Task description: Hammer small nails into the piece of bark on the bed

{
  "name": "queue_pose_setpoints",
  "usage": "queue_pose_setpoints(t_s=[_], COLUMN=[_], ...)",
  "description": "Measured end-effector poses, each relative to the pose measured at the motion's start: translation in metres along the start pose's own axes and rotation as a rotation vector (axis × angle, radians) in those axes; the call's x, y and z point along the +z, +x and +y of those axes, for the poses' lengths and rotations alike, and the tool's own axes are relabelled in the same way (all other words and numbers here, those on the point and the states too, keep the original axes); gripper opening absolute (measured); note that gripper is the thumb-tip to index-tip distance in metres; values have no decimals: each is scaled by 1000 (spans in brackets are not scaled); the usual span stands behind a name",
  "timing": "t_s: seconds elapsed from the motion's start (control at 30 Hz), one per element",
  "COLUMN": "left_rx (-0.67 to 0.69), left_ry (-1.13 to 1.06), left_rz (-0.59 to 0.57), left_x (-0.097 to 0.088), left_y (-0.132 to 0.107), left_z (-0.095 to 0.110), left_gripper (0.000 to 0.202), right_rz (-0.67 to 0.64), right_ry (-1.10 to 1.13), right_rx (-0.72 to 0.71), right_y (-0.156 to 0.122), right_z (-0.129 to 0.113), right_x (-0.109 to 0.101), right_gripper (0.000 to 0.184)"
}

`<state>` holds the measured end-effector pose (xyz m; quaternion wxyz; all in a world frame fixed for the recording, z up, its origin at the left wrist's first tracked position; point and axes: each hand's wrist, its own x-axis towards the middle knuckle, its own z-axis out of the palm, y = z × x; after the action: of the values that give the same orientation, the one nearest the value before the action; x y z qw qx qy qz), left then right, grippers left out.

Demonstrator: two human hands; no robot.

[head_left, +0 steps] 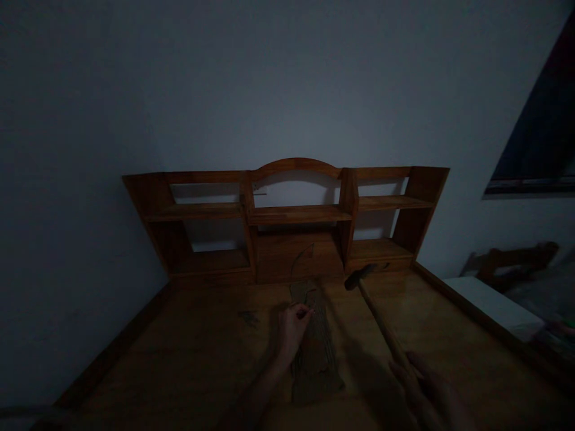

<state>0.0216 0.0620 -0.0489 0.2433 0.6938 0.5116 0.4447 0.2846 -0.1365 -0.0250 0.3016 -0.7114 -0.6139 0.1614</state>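
Note:
My right hand [426, 389] is closed round the wooden handle of a hammer [380, 320]. The hammer's dark head is raised at the handle's far end, to the right of a rough, worn wooden board [314, 353]. My left hand [295, 326] is over the board's upper part, thumb and fingertips pinched together. What they hold, if anything, is too small and dark to make out. Just beyond those fingertips, a thin bent wire-like piece [309, 291] shows at the board's far end. A small pile of thin dark pieces [249, 318] lies left of my left hand.
The board lies on a wooden desktop [188, 341] with raised side edges. A wooden shelf unit [299, 214] stands along its back against a pale wall. At right are a white surface [489, 302] and a wooden chair back [516, 263]. The room is dim.

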Motion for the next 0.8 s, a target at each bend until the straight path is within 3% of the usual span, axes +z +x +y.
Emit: queue_pose_setpoints(t_s=[0.1, 0.13, 0.3, 0.5, 0.6, 0.73, 0.8], left_rx=[-6, -7, 16, 6, -1, 17, 20], left_ry=[-13, -20, -24, -18, -51, -59, -42], left_rz=[1, -2, 5, -3, -10, -11, -21], left_x=[0, -1, -1, -2, 1, 4, 3], left_y=[0, 0, 0, -1, 0, 0, -1], left_z=[0, 1, 4, 5, 0, -5, -5], left_gripper=[18, 18, 16, 16, 18, 14, 14], right_rz=[-130, -113, -121, -114, -150, -142, -210], right_ry=[-52, -52, -38, 20, -16, -129, -154], right_rx=[-53, -3, -32, -143, -157, -132, -170], right_y=[9, 12, 16, 10, 9, 11, 10], right_z=[-33, -44, -85, -125, -122, -95, -84], right_x=[-16, -19, -20, -37, -33, -8, 1], right_gripper=[56, 57, 62, 44, 45, 48, 47])
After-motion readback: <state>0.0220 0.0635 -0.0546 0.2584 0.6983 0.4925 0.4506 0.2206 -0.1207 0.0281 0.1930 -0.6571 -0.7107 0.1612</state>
